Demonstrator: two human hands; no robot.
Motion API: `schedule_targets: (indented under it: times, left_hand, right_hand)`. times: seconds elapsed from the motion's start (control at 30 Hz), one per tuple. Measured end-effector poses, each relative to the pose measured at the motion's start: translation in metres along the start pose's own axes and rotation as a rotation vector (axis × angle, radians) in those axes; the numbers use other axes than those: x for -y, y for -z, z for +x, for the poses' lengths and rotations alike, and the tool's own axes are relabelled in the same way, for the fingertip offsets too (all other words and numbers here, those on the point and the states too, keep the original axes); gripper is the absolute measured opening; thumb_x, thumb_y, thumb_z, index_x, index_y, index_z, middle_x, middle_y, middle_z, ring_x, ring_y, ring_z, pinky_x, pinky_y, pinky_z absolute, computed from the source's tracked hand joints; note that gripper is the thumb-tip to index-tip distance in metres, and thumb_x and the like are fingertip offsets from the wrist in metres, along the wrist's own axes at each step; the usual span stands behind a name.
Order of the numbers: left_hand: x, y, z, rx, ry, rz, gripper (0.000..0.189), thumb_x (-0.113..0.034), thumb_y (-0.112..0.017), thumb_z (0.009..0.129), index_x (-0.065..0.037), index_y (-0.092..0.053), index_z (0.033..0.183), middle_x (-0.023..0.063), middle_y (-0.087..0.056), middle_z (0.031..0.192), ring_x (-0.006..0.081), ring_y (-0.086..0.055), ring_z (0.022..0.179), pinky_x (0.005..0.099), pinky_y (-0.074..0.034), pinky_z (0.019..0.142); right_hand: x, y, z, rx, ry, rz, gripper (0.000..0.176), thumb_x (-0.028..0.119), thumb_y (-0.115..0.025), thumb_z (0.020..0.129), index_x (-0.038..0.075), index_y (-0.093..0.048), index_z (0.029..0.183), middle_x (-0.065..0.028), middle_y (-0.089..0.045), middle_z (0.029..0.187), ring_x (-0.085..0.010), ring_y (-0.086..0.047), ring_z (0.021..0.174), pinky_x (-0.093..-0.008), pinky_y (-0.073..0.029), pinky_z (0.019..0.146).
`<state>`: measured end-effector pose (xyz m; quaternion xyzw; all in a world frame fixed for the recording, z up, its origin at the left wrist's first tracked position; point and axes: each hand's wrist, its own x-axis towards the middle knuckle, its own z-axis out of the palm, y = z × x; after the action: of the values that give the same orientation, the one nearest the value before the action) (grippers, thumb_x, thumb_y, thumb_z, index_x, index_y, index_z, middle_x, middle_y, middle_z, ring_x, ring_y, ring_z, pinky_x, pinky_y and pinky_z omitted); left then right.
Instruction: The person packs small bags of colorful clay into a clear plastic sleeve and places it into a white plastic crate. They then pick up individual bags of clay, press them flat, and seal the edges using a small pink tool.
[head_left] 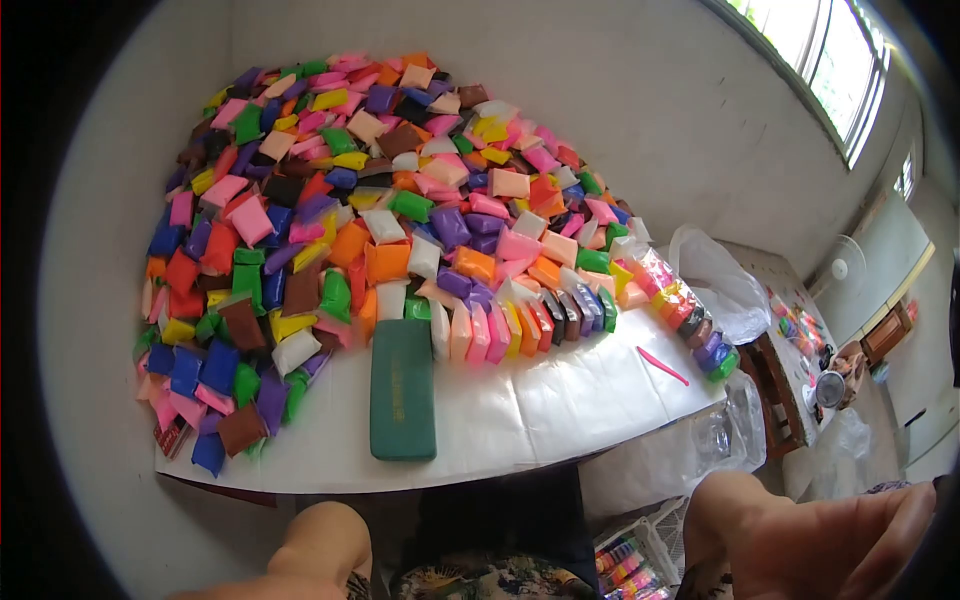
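My left hand (255, 585) is at the bottom left, bent at the wrist and cut off by the frame; its fingers are hidden. At the bottom right, my right hand (835, 545) is raised close to the camera, its partly visible fingers extended and nothing seen in it. Both hands are off the white-covered table (520, 420). A green case (403, 390) lies near the front edge, beside a row of coloured packets (515, 325). A large heap of small coloured packets (370, 170) covers the back and left. A pink tool (662, 366) lies at the right.
A clear bag of coloured packets (685, 315) lies along the table's right edge, near crumpled clear plastic (715, 280). Below the table is a basket with more packets (635, 560). Another table (790, 385), a white fan (842, 262) and a window (820, 60) are further right.
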<state>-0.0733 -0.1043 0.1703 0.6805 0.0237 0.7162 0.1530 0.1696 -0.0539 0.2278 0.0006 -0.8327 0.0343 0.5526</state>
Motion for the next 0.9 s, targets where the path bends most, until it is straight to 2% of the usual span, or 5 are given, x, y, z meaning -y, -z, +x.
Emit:
schedule_targets:
  times: [0.27,0.47,0.57,0.7,0.9]
  left_hand:
    - [-0.009,0.008,-0.005,0.041,-0.081,0.060,0.034,-0.028,-0.060,0.097,-0.006,-0.048,0.119,0.0109,-0.051,0.100,0.0211,-0.051,0.088,0.0299,-0.047,0.076]
    - [-0.008,0.024,-0.018,0.032,-0.116,0.245,0.035,-0.029,-0.061,0.096,-0.002,-0.050,0.115,0.0149,-0.054,0.098,0.0206,-0.052,0.083,0.0301,-0.048,0.072]
    - [0.018,0.015,-0.039,-0.319,0.175,0.558,0.029,-0.028,-0.065,0.094,-0.001,-0.062,0.103,0.0184,-0.065,0.088,0.0173,-0.054,0.064,0.0321,-0.052,0.061]
    - [0.047,0.040,-0.037,-0.122,0.411,0.642,0.014,-0.006,-0.058,0.093,0.002,-0.065,0.102,0.0120,-0.066,0.093,0.0164,-0.060,0.073,0.0275,-0.049,0.068]
    - [0.109,0.057,0.003,0.042,0.719,0.703,0.014,-0.009,-0.060,0.094,0.004,-0.064,0.097,0.0050,-0.063,0.084,0.0098,-0.056,0.071,0.0252,-0.046,0.067]
  right_hand:
    - [-0.001,0.020,-0.006,0.144,0.062,0.262,0.019,0.025,-0.062,0.098,0.022,-0.068,0.116,0.0118,-0.068,0.093,-0.0065,-0.053,0.080,-0.0257,-0.042,0.078]
    - [-0.051,0.000,-0.082,-0.261,-0.153,-0.262,0.024,0.014,-0.063,0.091,-0.002,-0.061,0.109,-0.0155,-0.064,0.097,-0.0248,-0.061,0.084,-0.0372,-0.049,0.078]
    - [-0.106,0.006,-0.140,-0.038,-0.567,-0.602,0.027,0.002,-0.070,0.083,0.000,-0.067,0.109,-0.0162,-0.065,0.104,-0.0291,-0.064,0.094,-0.0387,-0.050,0.082]
    - [-0.158,0.032,-0.238,0.217,-0.748,-0.925,0.019,0.005,-0.069,0.082,0.002,-0.068,0.101,-0.0140,-0.064,0.098,-0.0329,-0.059,0.095,-0.0417,-0.047,0.084]
    - [-0.199,0.038,-0.276,0.159,-0.820,-0.855,0.006,0.008,-0.067,0.084,0.006,-0.069,0.090,-0.0123,-0.058,0.085,-0.0326,-0.057,0.086,-0.0435,-0.045,0.076]
